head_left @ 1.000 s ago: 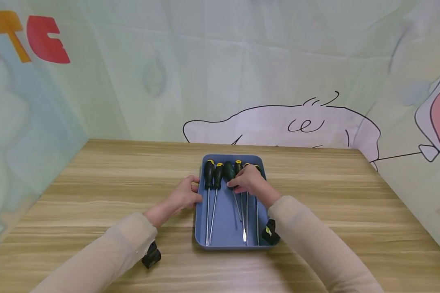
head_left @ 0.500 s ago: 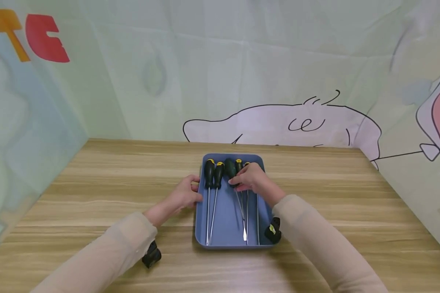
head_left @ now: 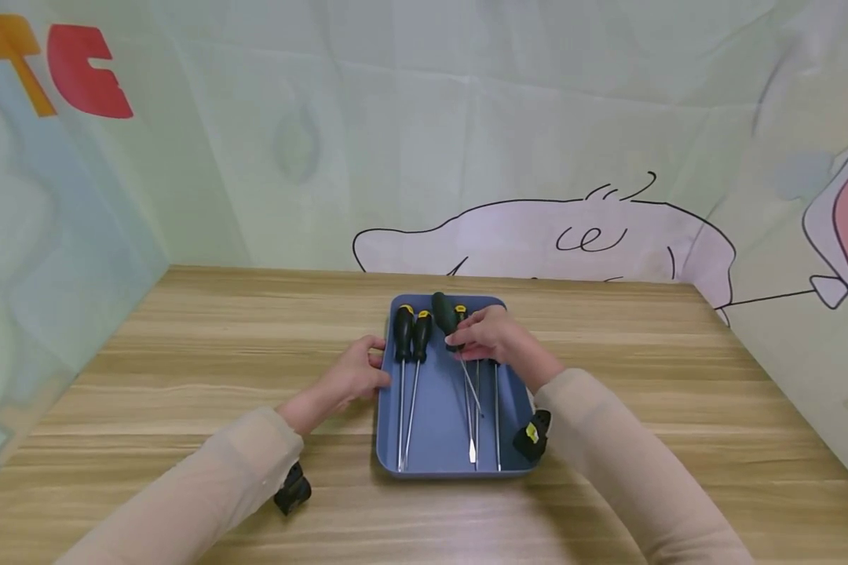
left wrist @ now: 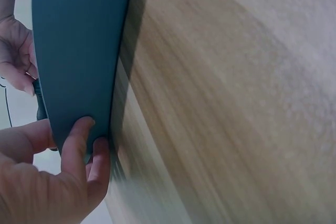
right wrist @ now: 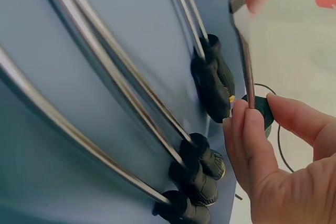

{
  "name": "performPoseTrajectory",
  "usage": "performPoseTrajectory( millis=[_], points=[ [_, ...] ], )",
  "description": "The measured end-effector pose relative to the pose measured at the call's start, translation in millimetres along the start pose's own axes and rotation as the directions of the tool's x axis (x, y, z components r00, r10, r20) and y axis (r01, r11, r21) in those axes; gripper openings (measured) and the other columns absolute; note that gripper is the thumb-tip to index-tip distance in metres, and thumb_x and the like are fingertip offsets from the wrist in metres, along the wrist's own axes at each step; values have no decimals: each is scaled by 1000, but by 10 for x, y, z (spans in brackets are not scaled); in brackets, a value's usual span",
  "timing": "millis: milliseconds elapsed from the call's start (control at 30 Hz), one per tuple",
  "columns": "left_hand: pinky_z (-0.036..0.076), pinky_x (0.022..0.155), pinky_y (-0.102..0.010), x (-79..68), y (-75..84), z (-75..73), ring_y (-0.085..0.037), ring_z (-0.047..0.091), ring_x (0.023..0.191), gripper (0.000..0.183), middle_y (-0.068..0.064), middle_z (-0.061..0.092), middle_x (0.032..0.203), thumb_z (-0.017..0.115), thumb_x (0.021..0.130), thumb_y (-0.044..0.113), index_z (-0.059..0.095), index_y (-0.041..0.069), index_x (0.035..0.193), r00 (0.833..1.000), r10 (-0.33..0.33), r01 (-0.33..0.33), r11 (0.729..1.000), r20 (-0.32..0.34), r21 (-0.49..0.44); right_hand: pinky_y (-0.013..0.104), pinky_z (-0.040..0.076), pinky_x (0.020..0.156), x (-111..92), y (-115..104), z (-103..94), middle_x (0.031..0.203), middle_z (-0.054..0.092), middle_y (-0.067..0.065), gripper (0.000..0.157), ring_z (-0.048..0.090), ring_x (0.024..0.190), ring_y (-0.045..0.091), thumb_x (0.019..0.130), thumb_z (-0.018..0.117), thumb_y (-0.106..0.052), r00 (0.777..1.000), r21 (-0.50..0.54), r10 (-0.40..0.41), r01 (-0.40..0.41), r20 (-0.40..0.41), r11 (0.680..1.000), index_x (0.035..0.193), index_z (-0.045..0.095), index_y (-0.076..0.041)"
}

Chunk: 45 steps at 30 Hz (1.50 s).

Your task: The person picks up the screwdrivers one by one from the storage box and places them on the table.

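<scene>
A blue tray [head_left: 433, 428] lies on the wooden table with black-handled, yellow-tipped screwdrivers in it. My left hand [head_left: 356, 373] grips its left side, the thumb at the rim and fingertips pressed on the outer wall [left wrist: 79, 40]. Between thumb and fingers, my right hand [head_left: 492, 333] pinches a screwdriver with a dark green handle [head_left: 444, 312]. It hangs tilted over the tray, handle toward the far rim, and its flat blade [right wrist: 242, 17] shows in the right wrist view. Two screwdrivers [head_left: 403, 336] lie along the tray's left side; several others, handles partly hidden by my right hand, lie at the right [head_left: 497, 416].
The wooden table [head_left: 254, 329] extends around the tray. Behind it stands a pale printed cloth wall [head_left: 396, 141]. Dark wrist cameras hang below both sleeves; the right one [head_left: 532, 436] overlaps the tray's near right corner in the head view.
The green-handled screwdriver has risen from among the others and moved toward the far rim, its shaft swinging right. My right hand has shifted up and slightly right; the left hand stays put.
</scene>
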<state>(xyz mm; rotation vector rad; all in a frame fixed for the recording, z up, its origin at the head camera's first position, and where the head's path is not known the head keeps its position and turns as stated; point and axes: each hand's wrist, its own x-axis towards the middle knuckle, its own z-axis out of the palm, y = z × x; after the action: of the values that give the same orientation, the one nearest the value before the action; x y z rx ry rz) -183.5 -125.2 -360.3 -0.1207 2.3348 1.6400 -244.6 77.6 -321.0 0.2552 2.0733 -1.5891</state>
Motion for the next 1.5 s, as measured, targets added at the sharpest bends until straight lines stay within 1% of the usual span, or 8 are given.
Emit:
performPoseTrajectory(
  millis=[200,400,533,700,833,1133,1267,1500],
  points=[
    [54,64,-33,-12,17,-7,-27,57,83,58,-28,54,108,56,76,-15,37,-7,130,1000,5,-5,1000,6,18,24,55,61,-36,-52,-78,92,61,15,48,65,65,17,83,66,1,999,43,9,-11,48,999,127,47,6],
    [55,65,-34,-9,14,-2,-26,57,82,58,-27,54,106,56,75,-15,38,-7,130,1000,2,-2,1000,2,12,24,55,63,-69,-98,-139,96,60,13,51,65,69,19,86,62,-1,998,84,-3,-2,67,997,133,41,4],
    [55,63,-33,-2,3,5,-25,57,81,58,-26,54,104,55,75,-16,38,-7,130,1000,-3,3,1000,-2,5,23,55,66,-70,-104,-185,106,55,16,54,64,70,19,88,60,-2,997,93,-2,-5,82,996,137,37,3],
    [55,62,-32,-3,2,7,-25,57,80,59,-26,54,103,56,74,-17,38,-8,129,1000,1,-1,1000,-5,-3,23,55,67,-93,-114,-245,126,48,23,55,64,73,20,90,57,-1,996,116,-16,6,86,993,138,33,2],
    [55,62,-32,-1,3,8,-25,57,80,59,-26,54,103,56,74,-17,38,-7,129,1000,-1,1,1000,-7,-12,23,55,66,-120,-126,-292,132,43,24,54,64,73,20,90,55,0,995,144,-33,19,92,989,139,31,2],
    [55,62,-34,-4,-2,18,-24,56,79,60,-27,53,103,55,74,-19,37,-8,130,1000,-1,1,999,0,-33,23,55,65,-167,-122,-409,122,46,22,36,64,66,18,90,54,3,994,188,-60,41,95,981,123,39,0],
    [55,62,-33,-4,-2,19,-24,56,79,60,-26,54,103,55,74,-18,37,-8,130,1000,-4,3,1000,-5,-30,23,55,65,-175,-121,-462,117,48,20,34,65,67,18,90,53,3,993,199,-66,45,98,979,122,40,0],
    [55,62,-35,-5,-7,20,-24,56,78,60,-27,53,102,54,73,-19,37,-9,129,1000,3,-3,999,-2,-51,24,54,61,-186,-99,-542,85,59,6,37,65,66,16,90,53,2,990,206,-84,60,110,977,124,37,1]
  ],
)
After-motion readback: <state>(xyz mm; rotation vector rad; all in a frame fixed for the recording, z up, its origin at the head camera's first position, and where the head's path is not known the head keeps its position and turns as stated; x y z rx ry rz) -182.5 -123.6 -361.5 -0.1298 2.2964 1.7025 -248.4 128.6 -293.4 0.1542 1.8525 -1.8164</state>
